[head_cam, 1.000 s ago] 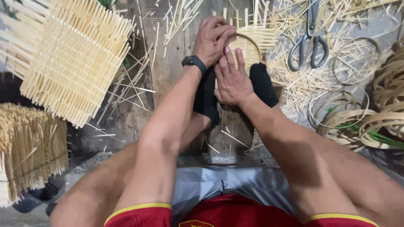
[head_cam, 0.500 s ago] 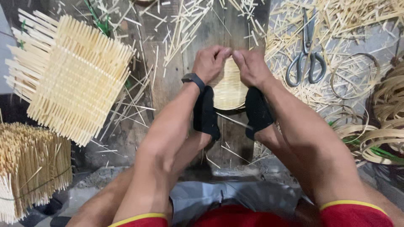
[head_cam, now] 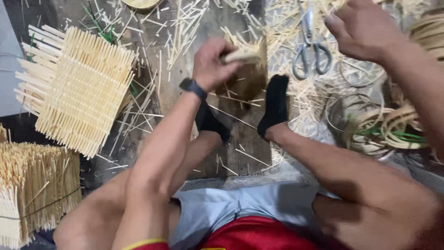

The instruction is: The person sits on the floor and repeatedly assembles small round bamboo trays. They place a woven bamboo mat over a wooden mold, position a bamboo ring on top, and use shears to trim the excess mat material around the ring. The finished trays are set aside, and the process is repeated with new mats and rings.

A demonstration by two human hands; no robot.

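My left hand (head_cam: 213, 62), a black watch on its wrist, grips a small woven bamboo piece (head_cam: 244, 55) by its near edge and holds it over the wooden board (head_cam: 245, 148). My right hand (head_cam: 360, 30) is raised at the upper right, away from the piece, with its fingers curled near loose bamboo strips (head_cam: 333, 5). Whether it holds any of them is unclear. My two feet in black socks (head_cam: 275, 104) rest on the board below the piece.
Metal scissors (head_cam: 312, 46) lie between the two hands. Coiled bamboo rings (head_cam: 384, 129) are piled at the right. A square woven bamboo mat (head_cam: 83, 88) lies at the left, a bundle of sticks (head_cam: 32, 185) below it. Splinters litter the floor.
Both hands held the woven piece between the feet. Now my right hand has let go and moved up to the right, and my left hand alone holds the piece.
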